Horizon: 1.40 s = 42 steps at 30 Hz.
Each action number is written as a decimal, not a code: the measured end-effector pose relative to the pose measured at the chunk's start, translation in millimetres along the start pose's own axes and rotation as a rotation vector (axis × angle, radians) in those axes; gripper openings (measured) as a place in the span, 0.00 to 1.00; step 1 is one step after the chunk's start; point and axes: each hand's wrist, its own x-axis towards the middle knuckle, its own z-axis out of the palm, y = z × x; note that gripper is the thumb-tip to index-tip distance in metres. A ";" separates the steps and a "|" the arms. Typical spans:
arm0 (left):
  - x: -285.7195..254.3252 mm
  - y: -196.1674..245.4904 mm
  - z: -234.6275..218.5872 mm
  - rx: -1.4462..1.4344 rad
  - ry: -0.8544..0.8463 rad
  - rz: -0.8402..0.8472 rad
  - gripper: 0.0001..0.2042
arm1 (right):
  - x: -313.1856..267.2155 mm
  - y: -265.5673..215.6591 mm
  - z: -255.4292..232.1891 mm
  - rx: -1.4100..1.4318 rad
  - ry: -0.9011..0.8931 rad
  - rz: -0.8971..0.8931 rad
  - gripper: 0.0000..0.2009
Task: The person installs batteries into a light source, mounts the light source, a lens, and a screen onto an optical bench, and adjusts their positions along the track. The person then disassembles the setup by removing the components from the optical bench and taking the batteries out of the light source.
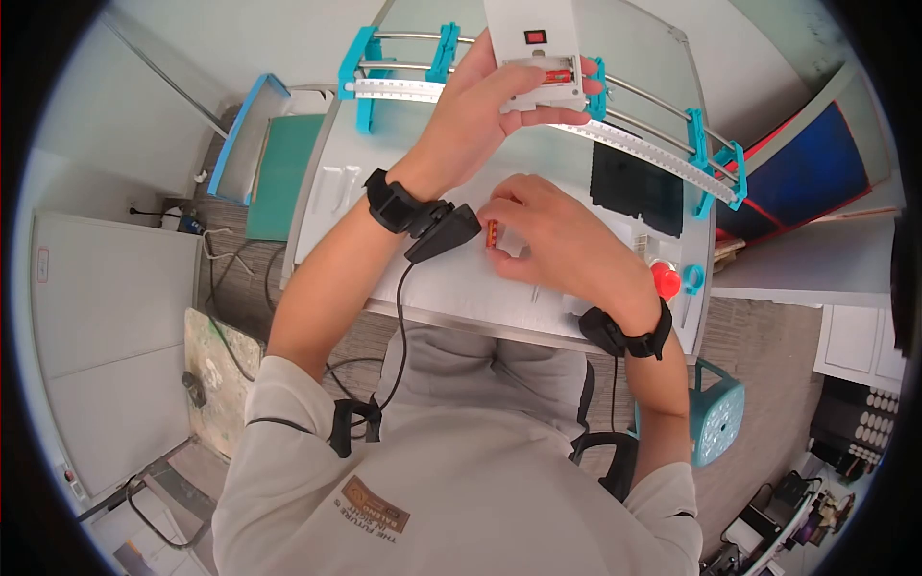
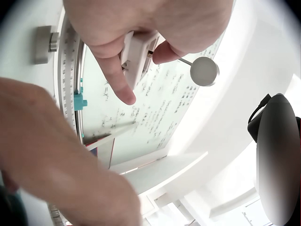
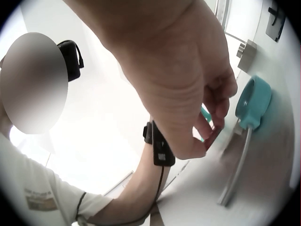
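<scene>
My left hand grips a white plastic device over the far part of the table. The device has a small red switch and an uncovered battery compartment, where a red battery lies beside the thumb. In the left wrist view, fingers and palm cover much of the device. Nearer the body, my right hand pinches a second red battery between thumb and fingers, low over the table. The right wrist view shows that battery mostly edge-on at the fingertips.
Behind the hands, a rail frame with teal brackets and a white ruler strip crosses the table. A black cloth lies to the right. Near the right wrist are a red-capped container and a teal ring.
</scene>
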 end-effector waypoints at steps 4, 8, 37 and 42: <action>-0.3 -0.5 0.0 -0.021 0.042 -0.052 0.21 | -0.8 -13.8 -42.2 0.332 -0.044 0.154 0.11; -3.4 -3.4 7.2 -0.056 0.080 -0.148 0.21 | -12.3 7.8 -72.5 0.970 0.357 0.194 0.11; -22.6 -24.9 21.1 -0.090 -0.087 -0.344 0.24 | -2.0 27.0 -57.0 -0.167 0.626 -0.001 0.12; -20.1 -22.9 18.3 -0.072 -0.106 -0.307 0.23 | -3.3 25.9 -57.2 -0.199 0.639 -0.016 0.13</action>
